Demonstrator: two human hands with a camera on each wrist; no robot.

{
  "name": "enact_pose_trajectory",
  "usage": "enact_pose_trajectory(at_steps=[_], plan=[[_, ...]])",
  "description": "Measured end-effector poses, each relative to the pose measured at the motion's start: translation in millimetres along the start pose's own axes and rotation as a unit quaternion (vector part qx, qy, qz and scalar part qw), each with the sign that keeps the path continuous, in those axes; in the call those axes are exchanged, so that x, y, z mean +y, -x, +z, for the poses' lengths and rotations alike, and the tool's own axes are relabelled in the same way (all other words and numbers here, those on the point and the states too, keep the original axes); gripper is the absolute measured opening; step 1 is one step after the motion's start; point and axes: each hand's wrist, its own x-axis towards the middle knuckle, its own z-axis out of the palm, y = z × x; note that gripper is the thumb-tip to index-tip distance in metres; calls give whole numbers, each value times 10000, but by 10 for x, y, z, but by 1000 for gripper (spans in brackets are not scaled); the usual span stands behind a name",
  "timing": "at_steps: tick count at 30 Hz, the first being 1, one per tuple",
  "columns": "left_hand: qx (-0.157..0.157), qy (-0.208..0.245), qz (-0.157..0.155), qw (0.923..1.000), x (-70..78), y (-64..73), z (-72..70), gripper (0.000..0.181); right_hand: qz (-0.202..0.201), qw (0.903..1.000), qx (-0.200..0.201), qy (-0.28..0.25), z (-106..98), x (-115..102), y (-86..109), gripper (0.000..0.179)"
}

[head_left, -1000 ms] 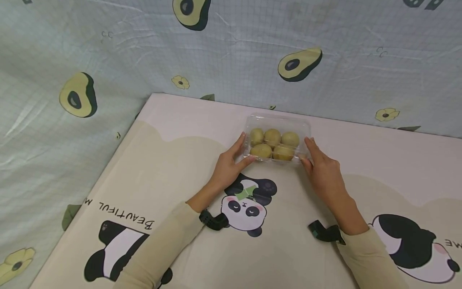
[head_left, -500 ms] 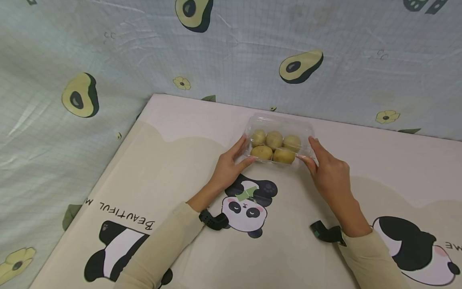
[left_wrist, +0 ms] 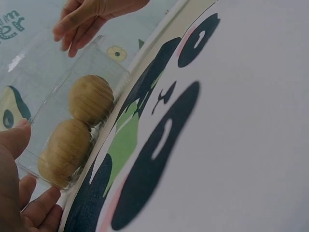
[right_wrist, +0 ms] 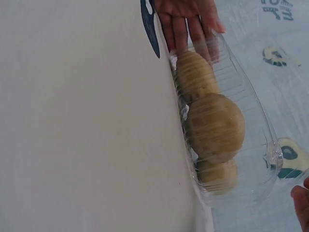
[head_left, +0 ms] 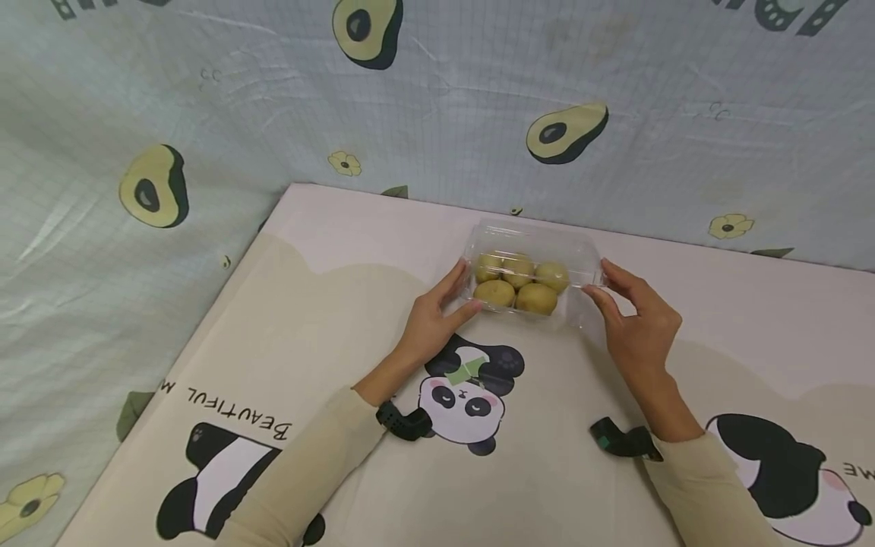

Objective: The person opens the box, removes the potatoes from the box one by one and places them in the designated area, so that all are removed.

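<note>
A clear plastic clamshell container [head_left: 577,308] stands near the table's far edge in the head view. Several yellowish-brown potatoes [head_left: 536,298] lie inside it, seen through ribbed walls in both wrist views. My left hand [head_left: 431,327] holds the container's left end, thumb at the front and fingers along the side. At the right end, my right hand [head_left: 639,327] pinches the corner of the clear lid [head_left: 533,239] between thumb and forefinger. The lid's front edge stands raised above the base. In the right wrist view, only fingertips [right_wrist: 301,198] of that hand show.
A panda-printed cloth [head_left: 355,319] covers the table. Behind and to the left hangs an avocado-printed sheet [head_left: 451,99], close to the container's back. Black wrist cameras [head_left: 405,422] sit on both forearms.
My right hand has shifted right and slightly up from the container's side to the lid corner. The lid's front edge has risen. My left hand has kept its place.
</note>
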Motion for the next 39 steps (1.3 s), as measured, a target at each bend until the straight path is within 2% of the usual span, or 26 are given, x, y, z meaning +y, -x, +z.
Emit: enact_pose_trajectory(at_steps=[3, 8, 15, 19, 22, 27, 33, 39], plan=[[9, -7, 42, 10000, -15, -4, -3, 71, 315, 9965, 94, -774, 30, -2, -21, 43], [9, -43, 109, 9999, -31, -30, 8, 69, 659, 9794, 203, -1900, 28, -77, -94, 38], [28, -50, 131, 9999, -44, -36, 25, 72, 760, 9687, 264, -2348, 45, 24, -196, 28], [17, -108, 108, 9999, -45, -33, 23, 71, 913, 9583, 402, -2677, 63, 25, -263, 22], [5, -190, 59, 9998, -37, -26, 18, 70, 978, 9558, 445, -2736, 71, -52, -319, 21], [22, -212, 51, 9998, -25, -19, 5, 70, 961, 9618, 583, -2495, 116, -149, -402, 17], [40, -139, 84, 9999, -18, -17, -5, 70, 856, 9610, 979, -2442, 213, -168, -490, 13], [34, -101, -10, 9999, -7, -7, -12, 71, 733, 9619, 1065, -2407, 271, -172, -518, 18]])
